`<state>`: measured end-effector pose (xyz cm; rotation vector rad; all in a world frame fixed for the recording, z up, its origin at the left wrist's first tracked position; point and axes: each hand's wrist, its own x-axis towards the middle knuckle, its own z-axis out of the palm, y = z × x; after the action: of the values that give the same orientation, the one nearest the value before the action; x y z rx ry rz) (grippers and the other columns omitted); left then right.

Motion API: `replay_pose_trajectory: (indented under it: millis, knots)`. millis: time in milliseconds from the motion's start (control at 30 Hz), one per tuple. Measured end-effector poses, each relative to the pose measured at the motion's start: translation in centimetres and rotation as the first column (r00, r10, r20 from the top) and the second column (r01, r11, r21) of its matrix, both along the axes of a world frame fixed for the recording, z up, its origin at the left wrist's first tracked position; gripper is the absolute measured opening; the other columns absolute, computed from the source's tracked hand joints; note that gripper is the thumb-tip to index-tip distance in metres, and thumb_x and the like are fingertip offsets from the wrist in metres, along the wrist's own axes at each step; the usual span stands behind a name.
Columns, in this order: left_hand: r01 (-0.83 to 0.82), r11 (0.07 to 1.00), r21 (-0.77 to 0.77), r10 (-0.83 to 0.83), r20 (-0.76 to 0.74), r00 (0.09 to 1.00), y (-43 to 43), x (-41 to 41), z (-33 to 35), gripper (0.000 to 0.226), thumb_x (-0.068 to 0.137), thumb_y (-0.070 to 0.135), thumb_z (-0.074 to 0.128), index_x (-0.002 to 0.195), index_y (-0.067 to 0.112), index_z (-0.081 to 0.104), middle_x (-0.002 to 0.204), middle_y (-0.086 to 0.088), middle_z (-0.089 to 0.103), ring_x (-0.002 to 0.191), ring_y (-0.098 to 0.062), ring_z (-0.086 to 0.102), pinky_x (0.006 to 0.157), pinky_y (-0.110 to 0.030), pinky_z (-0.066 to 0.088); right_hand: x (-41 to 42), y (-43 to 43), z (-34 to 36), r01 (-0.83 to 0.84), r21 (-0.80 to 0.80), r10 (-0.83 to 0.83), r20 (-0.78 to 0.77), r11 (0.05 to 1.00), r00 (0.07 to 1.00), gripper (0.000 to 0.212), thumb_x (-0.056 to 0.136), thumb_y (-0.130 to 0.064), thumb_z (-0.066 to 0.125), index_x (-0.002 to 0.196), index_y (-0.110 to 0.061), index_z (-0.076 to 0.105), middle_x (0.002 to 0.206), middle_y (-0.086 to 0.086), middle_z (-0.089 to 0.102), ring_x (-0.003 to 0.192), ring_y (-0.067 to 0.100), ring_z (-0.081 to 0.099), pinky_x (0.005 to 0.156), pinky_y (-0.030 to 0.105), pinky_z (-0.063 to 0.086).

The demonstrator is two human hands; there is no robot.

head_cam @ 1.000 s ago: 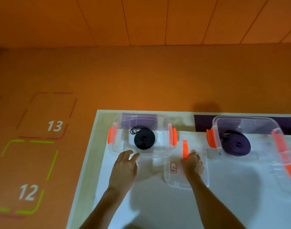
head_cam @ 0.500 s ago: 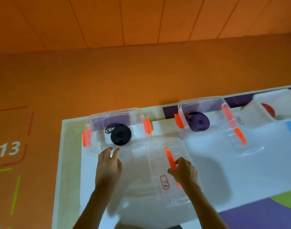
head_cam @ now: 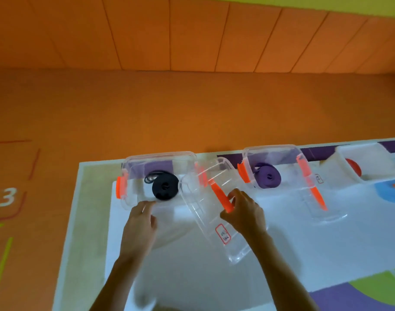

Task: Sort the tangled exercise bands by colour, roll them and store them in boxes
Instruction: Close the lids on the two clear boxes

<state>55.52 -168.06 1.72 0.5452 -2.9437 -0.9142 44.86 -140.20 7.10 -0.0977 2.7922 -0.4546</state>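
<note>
Head camera: my right hand [head_cam: 243, 214] pinches the orange handle [head_cam: 221, 196] of a clear lid [head_cam: 205, 221], held tilted with its far edge over the right end of the first box [head_cam: 129, 167], where a rolled black band [head_cam: 165, 187] lies. My left hand [head_cam: 139, 218], fingers loosely extended, touches that box's near wall. Further right on the white table [head_cam: 192, 277], a second box [head_cam: 270, 149] holds a purple roll [head_cam: 268, 178], and a third box [head_cam: 371, 162] holds a red roll [head_cam: 352, 167].

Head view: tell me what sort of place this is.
Likely a children's play or exercise room: an orange floor marked with numbered squares, an orange panelled wall, and a clear box holding a rolled band.
</note>
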Motion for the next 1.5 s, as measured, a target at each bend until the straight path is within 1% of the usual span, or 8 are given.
replay_pose_trajectory:
  millis: [300, 433, 633, 767, 900, 1000, 1167, 1500]
  knots:
    - [-0.460, 0.886, 0.048, 0.461, -0.191, 0.867, -5.3, -1.4, 1.6, 0.035, 0.097, 0.024, 0.069, 0.131, 0.022, 0.067, 0.127, -0.001, 0.071, 0.118, -0.026, 0.064, 0.091, -0.041, 0.056, -8.0, -14.4, -1.0, -0.481, 0.161, 0.497, -0.084, 0.862, 0.864, 0.041, 0.076, -0.023, 0.078, 0.115, -0.024, 0.064, 0.112, 0.002, 0.065, 0.106, 0.028, 0.066, 0.086, 0.037, 0.055]
    - [-0.427, 0.900, 0.091, 0.431, -0.024, 0.902, -6.3, -3.9, 0.2, 0.050, 0.105, 0.037, 0.061, 0.150, 0.016, 0.054, 0.141, -0.008, 0.062, 0.130, -0.031, 0.057, 0.103, -0.045, 0.051, -9.4, -18.8, -2.7, -0.580, 0.140, 0.589, -0.033, 0.803, 0.807, 0.047, 0.072, -0.019, 0.076, 0.117, -0.024, 0.064, 0.116, 0.003, 0.062, 0.109, 0.029, 0.062, 0.088, 0.039, 0.050]
    - [-0.595, 0.785, 0.170, 0.615, -0.104, 0.782, -6.6, -4.7, -2.0, 0.031, 0.101, 0.036, 0.070, 0.121, 0.014, 0.075, 0.120, -0.007, 0.074, 0.111, -0.028, 0.069, 0.089, -0.033, 0.053, -9.6, -18.3, -5.3, -0.601, -0.054, 0.585, -0.175, 0.797, 0.792, 0.050, 0.081, -0.017, 0.076, 0.129, -0.026, 0.067, 0.128, -0.002, 0.063, 0.126, 0.023, 0.056, 0.108, 0.040, 0.043]
    - [-0.628, 0.612, 0.481, 0.712, 0.011, 0.702, -7.2, -5.0, -3.8, 0.048, 0.092, 0.038, 0.081, 0.134, 0.019, 0.069, 0.141, -0.006, 0.063, 0.128, -0.027, 0.060, 0.104, -0.041, 0.052, -7.7, -13.4, -8.2, -0.262, -0.229, 0.176, -0.338, 0.938, 0.925, 0.064, 0.097, -0.033, 0.069, 0.155, -0.029, 0.044, 0.163, 0.003, 0.039, 0.153, 0.028, 0.032, 0.122, 0.051, 0.028]
    - [-0.650, 0.229, 0.725, 0.704, 0.338, 0.625, -8.0, -4.9, -5.0, 0.084, 0.086, 0.045, 0.086, 0.156, 0.024, 0.045, 0.146, -0.006, 0.062, 0.131, -0.032, 0.062, 0.114, -0.051, 0.048, -7.7, -11.0, -10.6, 0.280, -0.536, -0.219, 0.175, 0.796, 0.960, 0.085, 0.090, -0.061, 0.068, 0.158, -0.026, 0.030, 0.155, 0.009, 0.045, 0.142, 0.036, 0.046, 0.111, 0.052, 0.045]
    - [-0.642, 0.310, 0.701, 0.750, 0.236, 0.619, -7.9, -4.9, -4.9, 0.046, 0.080, 0.041, 0.090, 0.122, 0.029, 0.074, 0.113, 0.008, 0.079, 0.108, -0.017, 0.074, 0.096, -0.036, 0.057, -7.5, -10.9, -10.9, 0.390, -0.682, -0.318, 0.236, 0.619, 0.918, 0.055, 0.090, -0.049, 0.076, 0.137, -0.027, 0.056, 0.122, 0.001, 0.066, 0.112, 0.026, 0.066, 0.093, 0.039, 0.055]
    - [-0.648, 0.436, 0.625, 0.805, 0.050, 0.591, -6.2, -5.5, -3.4, 0.034, 0.088, 0.022, 0.086, 0.120, 0.019, 0.078, 0.107, 0.008, 0.078, 0.095, -0.010, 0.074, 0.083, -0.020, 0.057, -6.7, -11.1, -10.3, 0.232, -0.647, -0.382, -0.099, 0.726, 0.919, 0.040, 0.093, -0.027, 0.078, 0.132, -0.024, 0.070, 0.114, 0.001, 0.077, 0.092, 0.015, 0.072, 0.072, 0.017, 0.053]
    - [-0.613, 0.609, 0.502, 0.752, -0.120, 0.648, -5.2, -4.9, -1.6, 0.022, 0.094, 0.016, 0.079, 0.113, 0.006, 0.075, 0.112, -0.012, 0.078, 0.100, -0.022, 0.069, 0.099, -0.047, 0.059, -6.4, -11.6, -8.2, 0.044, -0.534, -0.192, -0.225, 0.844, 0.955, 0.055, 0.098, -0.004, 0.067, 0.147, -0.026, 0.057, 0.131, 0.004, 0.072, 0.086, 0.013, 0.073, 0.070, 0.011, 0.053]
